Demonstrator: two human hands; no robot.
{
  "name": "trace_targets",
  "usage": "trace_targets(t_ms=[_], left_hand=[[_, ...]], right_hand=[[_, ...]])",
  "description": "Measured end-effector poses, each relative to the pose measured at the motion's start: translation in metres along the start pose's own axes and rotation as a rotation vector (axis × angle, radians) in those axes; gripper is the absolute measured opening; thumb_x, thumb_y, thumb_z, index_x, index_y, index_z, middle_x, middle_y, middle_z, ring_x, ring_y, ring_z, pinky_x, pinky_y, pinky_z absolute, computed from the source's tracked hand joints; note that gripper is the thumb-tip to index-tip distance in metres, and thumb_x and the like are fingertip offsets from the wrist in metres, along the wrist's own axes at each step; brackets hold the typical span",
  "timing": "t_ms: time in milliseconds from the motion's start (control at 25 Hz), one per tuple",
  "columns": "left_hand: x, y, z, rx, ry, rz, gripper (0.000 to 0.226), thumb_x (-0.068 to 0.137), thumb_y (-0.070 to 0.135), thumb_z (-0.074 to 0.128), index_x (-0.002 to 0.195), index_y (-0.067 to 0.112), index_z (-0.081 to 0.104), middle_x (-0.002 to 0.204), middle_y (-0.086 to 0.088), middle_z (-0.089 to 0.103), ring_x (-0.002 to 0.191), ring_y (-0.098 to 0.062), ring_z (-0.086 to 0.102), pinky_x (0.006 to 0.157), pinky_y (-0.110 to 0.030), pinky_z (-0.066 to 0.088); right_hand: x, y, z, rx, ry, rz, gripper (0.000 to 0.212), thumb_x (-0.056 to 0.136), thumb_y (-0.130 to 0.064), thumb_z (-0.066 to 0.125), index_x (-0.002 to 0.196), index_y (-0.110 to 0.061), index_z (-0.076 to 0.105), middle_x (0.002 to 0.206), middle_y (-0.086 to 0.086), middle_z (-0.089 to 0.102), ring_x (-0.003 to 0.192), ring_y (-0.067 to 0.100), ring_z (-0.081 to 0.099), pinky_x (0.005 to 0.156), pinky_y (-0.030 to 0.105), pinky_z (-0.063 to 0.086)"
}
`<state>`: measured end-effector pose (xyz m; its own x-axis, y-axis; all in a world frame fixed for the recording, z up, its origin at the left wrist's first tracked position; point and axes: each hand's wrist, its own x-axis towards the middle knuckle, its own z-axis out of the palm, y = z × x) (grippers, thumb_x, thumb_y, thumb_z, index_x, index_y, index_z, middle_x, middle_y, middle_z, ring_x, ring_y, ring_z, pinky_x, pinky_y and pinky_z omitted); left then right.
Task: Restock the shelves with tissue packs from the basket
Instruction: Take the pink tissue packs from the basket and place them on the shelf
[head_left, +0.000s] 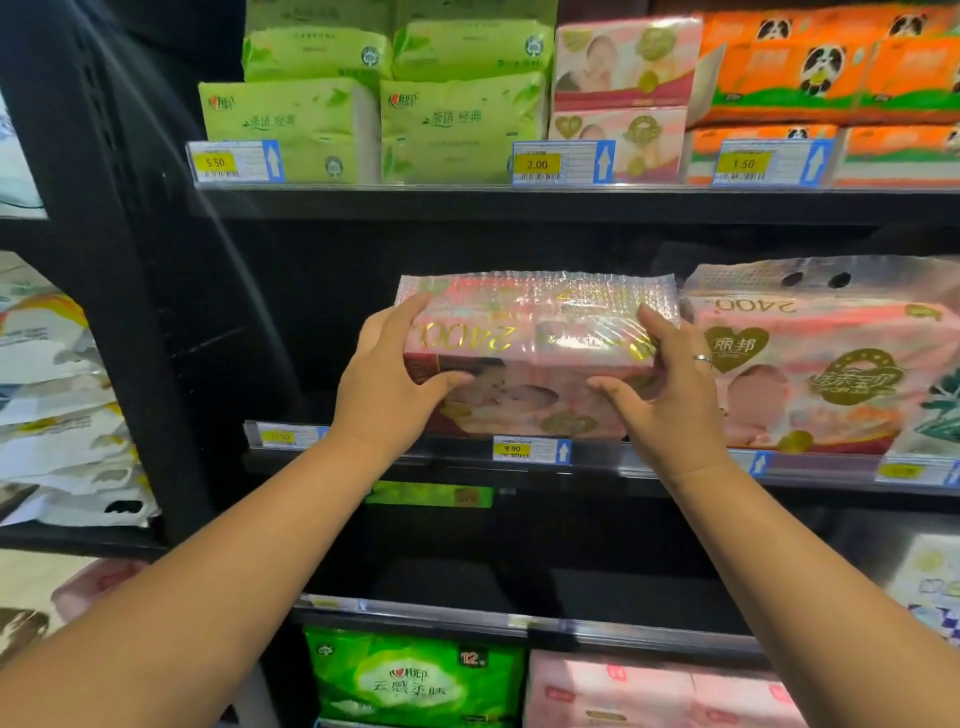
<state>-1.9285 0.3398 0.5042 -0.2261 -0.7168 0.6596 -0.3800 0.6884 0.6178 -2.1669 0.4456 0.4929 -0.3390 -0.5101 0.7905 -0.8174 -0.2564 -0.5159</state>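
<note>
A pink tissue pack (535, 332) in clear wrap with gold "2400" print sits on the middle shelf (467, 457), upside down. My left hand (395, 379) grips its left end, fingers over the top and thumb on the front. My right hand (670, 384), with a ring on one finger, grips its right end the same way. Directly to the right stands a matching pink pack (821, 364). The basket is out of view.
The top shelf holds green packs (374, 104), pink packs (623, 88) and orange panda packs (831, 73). The middle shelf left of my pack is dark and bare. Lower down stand a green pack (415, 675) and pink packs (649, 696). White packs (57, 405) fill the left rack.
</note>
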Motion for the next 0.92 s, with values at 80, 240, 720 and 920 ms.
trace_targets(t_ms=[80, 240, 720, 920], left_hand=[[0.006, -0.003, 0.010, 0.003, -0.002, -0.039, 0.080, 0.076, 0.035, 0.080, 0.143, 0.037, 0.037, 0.138, 0.006, 0.039, 0.119, -0.011, 0.046, 0.096, -0.026, 0.041], [0.017, -0.007, 0.024, -0.004, 0.043, -0.102, 0.080, 0.079, 0.035, 0.077, 0.145, 0.041, 0.031, 0.137, 0.003, 0.040, 0.110, -0.008, 0.046, 0.089, -0.027, 0.042], [0.033, -0.065, 0.059, 0.034, -0.168, -0.292, 0.087, 0.075, 0.029, 0.081, 0.142, 0.031, 0.025, 0.125, 0.004, 0.059, 0.113, -0.019, 0.059, 0.090, -0.034, 0.048], [0.067, -0.089, 0.078, 0.082, -0.191, -0.262, 0.072, 0.077, 0.031, 0.080, 0.133, 0.029, 0.034, 0.117, 0.004, 0.057, 0.103, -0.016, 0.058, 0.082, -0.035, 0.048]], right_hand=[[0.002, 0.006, 0.004, -0.047, -0.040, 0.035, 0.070, 0.077, -0.025, 0.079, 0.138, -0.022, 0.044, 0.140, 0.008, 0.037, 0.116, 0.004, 0.037, 0.098, 0.010, 0.034], [0.015, 0.015, 0.019, -0.046, -0.030, 0.082, 0.066, 0.081, -0.022, 0.075, 0.137, -0.025, 0.039, 0.146, 0.008, 0.023, 0.128, 0.021, 0.038, 0.106, 0.033, 0.040], [0.013, 0.048, 0.067, -0.058, -0.122, 0.213, 0.108, 0.082, -0.009, 0.071, 0.148, -0.043, -0.007, 0.152, 0.008, 0.010, 0.131, 0.021, 0.035, 0.099, 0.018, 0.029], [0.040, 0.071, 0.092, -0.254, -0.182, 0.172, 0.111, 0.080, -0.014, 0.076, 0.151, -0.036, -0.006, 0.148, 0.022, 0.012, 0.118, 0.044, 0.047, 0.099, 0.044, 0.043]])
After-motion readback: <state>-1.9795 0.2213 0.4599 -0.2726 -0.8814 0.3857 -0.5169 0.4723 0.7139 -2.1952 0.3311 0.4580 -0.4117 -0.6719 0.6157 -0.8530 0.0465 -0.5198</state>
